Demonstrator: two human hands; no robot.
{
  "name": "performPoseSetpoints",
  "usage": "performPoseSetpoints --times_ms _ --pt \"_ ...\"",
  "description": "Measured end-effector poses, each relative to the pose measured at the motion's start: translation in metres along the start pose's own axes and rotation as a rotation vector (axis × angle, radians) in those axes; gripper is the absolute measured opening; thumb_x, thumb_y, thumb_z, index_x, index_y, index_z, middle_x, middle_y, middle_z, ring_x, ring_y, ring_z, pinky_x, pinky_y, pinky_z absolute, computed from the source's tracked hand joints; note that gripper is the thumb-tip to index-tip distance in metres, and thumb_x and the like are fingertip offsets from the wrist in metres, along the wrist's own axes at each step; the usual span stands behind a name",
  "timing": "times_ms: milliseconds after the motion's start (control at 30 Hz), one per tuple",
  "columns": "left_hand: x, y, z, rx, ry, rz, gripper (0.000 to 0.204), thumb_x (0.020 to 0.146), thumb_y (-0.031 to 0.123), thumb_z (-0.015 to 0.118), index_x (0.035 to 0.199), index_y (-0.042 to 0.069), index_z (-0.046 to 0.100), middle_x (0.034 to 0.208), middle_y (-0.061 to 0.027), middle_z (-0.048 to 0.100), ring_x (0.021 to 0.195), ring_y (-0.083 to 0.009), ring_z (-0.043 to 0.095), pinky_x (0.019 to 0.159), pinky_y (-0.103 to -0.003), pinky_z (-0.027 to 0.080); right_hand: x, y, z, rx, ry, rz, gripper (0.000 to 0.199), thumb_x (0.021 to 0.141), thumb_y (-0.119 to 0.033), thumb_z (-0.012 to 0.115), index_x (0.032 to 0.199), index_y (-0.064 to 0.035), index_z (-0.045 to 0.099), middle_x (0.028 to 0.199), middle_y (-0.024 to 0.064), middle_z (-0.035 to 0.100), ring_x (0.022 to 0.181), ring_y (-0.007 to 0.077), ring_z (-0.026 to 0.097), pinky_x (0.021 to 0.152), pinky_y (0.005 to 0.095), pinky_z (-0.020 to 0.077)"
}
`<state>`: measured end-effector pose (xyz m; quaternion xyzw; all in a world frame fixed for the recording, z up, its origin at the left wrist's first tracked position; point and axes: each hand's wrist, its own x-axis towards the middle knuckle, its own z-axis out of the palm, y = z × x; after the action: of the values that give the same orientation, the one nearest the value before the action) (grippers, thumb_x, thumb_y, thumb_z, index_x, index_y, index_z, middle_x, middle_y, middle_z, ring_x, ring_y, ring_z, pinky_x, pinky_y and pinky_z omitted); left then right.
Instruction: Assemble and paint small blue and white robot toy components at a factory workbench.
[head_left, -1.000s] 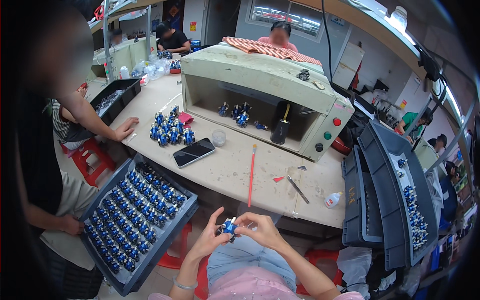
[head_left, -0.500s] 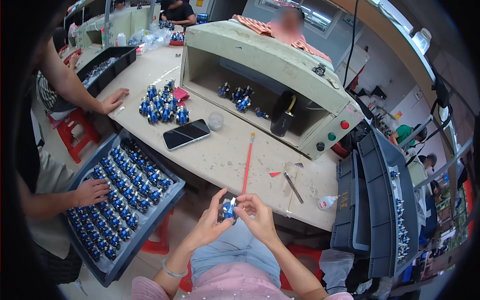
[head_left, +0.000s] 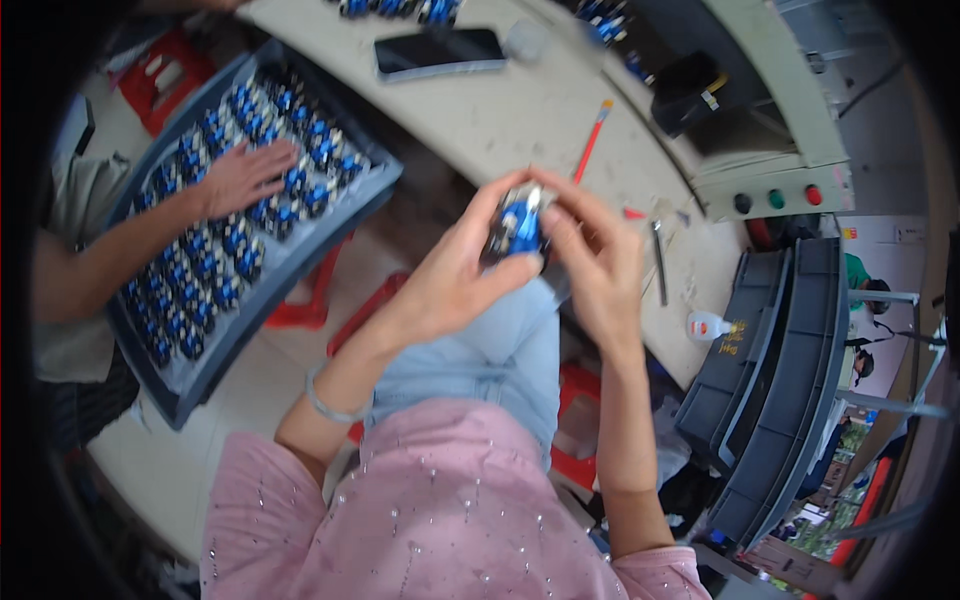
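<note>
Blue piece (head_left: pixel 523 226) pinched between left hand (head_left: pixel 455 268) and right hand (head_left: pixel 602 258), both curled; tray (head_left: pixel 380 178) holds rows of similar pieces (head_left: pixel 242 258); completion unclear.

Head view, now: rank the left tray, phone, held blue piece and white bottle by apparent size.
1. Left tray, by far
2. Phone
3. Held blue piece, judged by its visible part; some is hidden
4. White bottle
</note>
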<state>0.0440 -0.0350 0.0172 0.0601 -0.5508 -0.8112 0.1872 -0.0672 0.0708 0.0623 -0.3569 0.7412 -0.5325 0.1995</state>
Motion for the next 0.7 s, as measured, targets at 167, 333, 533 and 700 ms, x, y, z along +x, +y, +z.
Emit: performPoseSetpoints --times_ms 167,333,533,700 --pt "0.0 -0.004 -0.003 -0.111 -0.039 0.058 0.069 0.088 0.007 0.061 0.143 0.001 0.022 0.122 -0.0079 0.045 0.11 -0.0113 0.048 0.091 -0.026 0.044 0.007 -0.002 0.002 0.022 -0.028 -0.03 0.026 0.089 -0.004 0.058 0.112 -0.0004 0.066 0.081 -0.0009 0.06 0.067 0.0029 0.05 0.057 0.018 0.0401" --pt "-0.001 -0.018 -0.006 -0.197 -0.073 0.004 0.077 0.086 0.007 0.064 0.147 0.004 0.018 0.13 -0.008 0.039 0.118 -0.0138 0.042 0.097 -0.028 0.041 0.012 0.012 0.002 -0.046 -0.045 -0.062 0.024 0.089 -0.005 0.059 0.111 -0.002 0.068 0.077 -0.0005 0.06 0.064 0.0037 0.05 0.056 0.018 0.0405" --pt "-0.006 -0.027 -0.011 -0.18 -0.045 -0.021 0.08 0.083 0.004 0.064 0.147 0.003 0.017 0.131 -0.0077 0.038 0.118 -0.0134 0.043 0.098 -0.028 0.04 0.012 0.021 0.008 -0.059 -0.068 -0.059 0.024 0.088 -0.003 0.059 0.11 -0.0036 0.069 0.075 -0.0006 0.059 0.065 0.004 0.051 0.056 0.0186 0.0428" --pt "-0.008 -0.025 -0.016 -0.183 -0.019 -0.061 0.082 0.082 0.002 0.063 0.148 0.002 0.015 0.13 -0.0073 0.039 0.117 -0.0128 0.043 0.097 -0.028 0.041 0.015 0.018 0.014 -0.078 -0.091 -0.003 0.024 0.088 -0.002 0.059 0.109 -0.0047 0.07 0.073 -0.0011 0.058 0.062 0.0036 0.05 0.053 0.0193 0.0423"
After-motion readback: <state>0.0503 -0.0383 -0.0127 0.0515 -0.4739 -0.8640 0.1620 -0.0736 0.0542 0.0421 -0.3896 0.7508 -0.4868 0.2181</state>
